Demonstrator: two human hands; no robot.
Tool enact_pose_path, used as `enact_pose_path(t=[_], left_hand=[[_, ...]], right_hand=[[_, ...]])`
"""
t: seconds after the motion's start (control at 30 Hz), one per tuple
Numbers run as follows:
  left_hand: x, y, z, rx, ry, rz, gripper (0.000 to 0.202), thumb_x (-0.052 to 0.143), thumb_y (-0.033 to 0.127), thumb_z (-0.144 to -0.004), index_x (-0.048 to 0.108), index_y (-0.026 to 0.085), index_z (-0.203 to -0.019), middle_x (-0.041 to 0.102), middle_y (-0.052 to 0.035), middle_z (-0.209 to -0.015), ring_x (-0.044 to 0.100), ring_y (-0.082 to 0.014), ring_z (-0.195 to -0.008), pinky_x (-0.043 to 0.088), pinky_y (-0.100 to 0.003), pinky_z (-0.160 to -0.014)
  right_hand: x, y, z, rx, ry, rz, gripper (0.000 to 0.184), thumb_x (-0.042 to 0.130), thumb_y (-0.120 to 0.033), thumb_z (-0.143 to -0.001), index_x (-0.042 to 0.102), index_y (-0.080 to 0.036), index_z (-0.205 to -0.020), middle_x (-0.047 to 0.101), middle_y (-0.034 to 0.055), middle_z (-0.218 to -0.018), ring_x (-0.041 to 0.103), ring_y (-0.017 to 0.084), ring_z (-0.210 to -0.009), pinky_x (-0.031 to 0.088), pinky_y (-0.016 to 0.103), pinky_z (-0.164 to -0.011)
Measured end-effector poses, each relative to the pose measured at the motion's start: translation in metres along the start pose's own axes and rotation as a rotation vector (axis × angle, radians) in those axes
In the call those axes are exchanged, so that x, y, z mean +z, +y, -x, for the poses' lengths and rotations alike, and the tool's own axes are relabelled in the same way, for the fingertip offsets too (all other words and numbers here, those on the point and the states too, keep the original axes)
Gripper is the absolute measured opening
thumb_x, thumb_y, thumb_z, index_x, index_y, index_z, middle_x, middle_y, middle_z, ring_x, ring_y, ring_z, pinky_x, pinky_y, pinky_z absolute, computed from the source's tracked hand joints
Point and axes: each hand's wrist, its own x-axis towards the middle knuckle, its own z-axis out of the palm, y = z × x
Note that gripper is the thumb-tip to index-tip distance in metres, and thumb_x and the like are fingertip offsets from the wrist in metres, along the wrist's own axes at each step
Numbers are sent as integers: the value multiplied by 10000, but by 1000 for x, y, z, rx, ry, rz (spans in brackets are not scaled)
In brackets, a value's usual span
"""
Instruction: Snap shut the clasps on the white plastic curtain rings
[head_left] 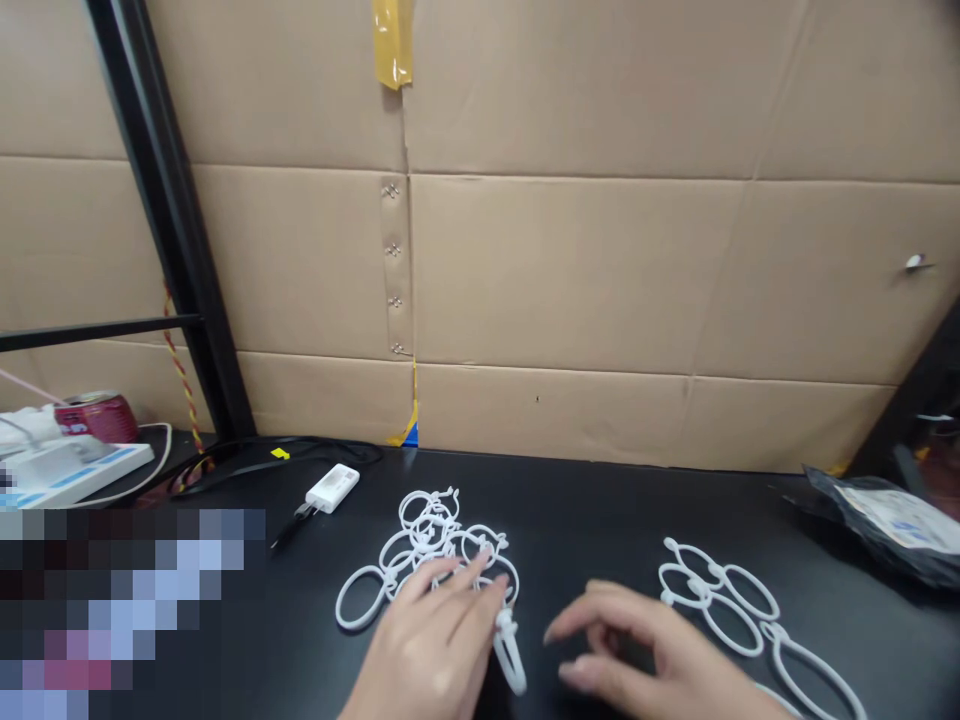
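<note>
Counter: a matte black counter [570, 520] runs across in front of me, smooth with a faint sheen.

Wall: behind it rises a wall of tan corrugated cardboard sheets [570, 270], creased along the folds. One seam is joined with small metal staples [393, 270], and a strip of amber packing tape [392, 40] hangs above them.

Frame: a black metal frame post [169, 200] slants up at the far left, with a twisted red-and-yellow wire [180, 380] just beside it.

Rings: a tangled heap of thin white plastic clip rings [427, 535] sits on the counter in front of me. A looser, flatter cluster of white plastic rings [712, 600] lies well to the right. One separate white plastic ring [510, 655] sits at the heap's near edge, tilted.

Left grip: my left grip [427, 650] rests on the heap, fingers extended across the rings. I cannot tell whether it is pinching the tilted ring at my fingertips.

Right grip: my right grip [652, 650] is released, fingers loosely curved and empty, above the black counter between the heap and the cluster.

Nearby: a small white rectangular plastic charger [331, 488] lies by a coiled black cable [262, 462]. A crumpled black foil bag with a white label [877, 525] sits at the right, and a red metal can [97, 418] stands at the left, behind a white power strip [75, 470].
</note>
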Motion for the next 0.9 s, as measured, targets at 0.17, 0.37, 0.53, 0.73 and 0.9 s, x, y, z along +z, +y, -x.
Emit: enact_pose_path(t=[0.17,0.37,0.53,0.73,0.9], left_hand=[[-7,-29,1,-102,-103,-199,388,368,-61,-819,674,84,-1009,765,-115,-946,690,-322,-1003,577,-467,-747],[-11,-31,1,-143,-214,-397,653,280,-160,-637,597,26,-1177,695,-171,-1149,622,-323,-1121,569,-450,-778],[-12,-12,-5,-96,-167,-319,648,290,-123,-655,577,65,-1205,681,-141,-1186,656,-281,-1079,590,-412,-761],[-8,8,-7,-69,-83,-61,341,403,56,-869,583,39,-1159,742,-141,-1048,701,-250,-995,619,-328,-707],[8,16,3,-95,-102,110,293,458,214,-930,603,70,-1140,770,-114,-963,734,-226,-909,620,-285,-668]], right_hand=[[-73,41,-5,154,211,364,226,630,-291,-728,627,-215,-940,440,-40,-660,495,177,-628,389,296,-600],[-100,84,3,278,106,325,134,661,-152,-592,614,-190,-712,479,-44,-614,447,134,-541,344,264,-509],[-90,68,-1,242,91,255,135,652,-266,-709,567,-192,-635,400,-69,-554,362,114,-517,284,260,-504],[-44,19,-10,38,-58,-225,293,690,-456,-748,568,-203,-665,531,-45,-616,440,108,-568,332,230,-559],[13,15,-12,22,-246,-600,348,791,-451,-666,568,-183,-671,521,-54,-600,410,75,-537,294,200,-528]])
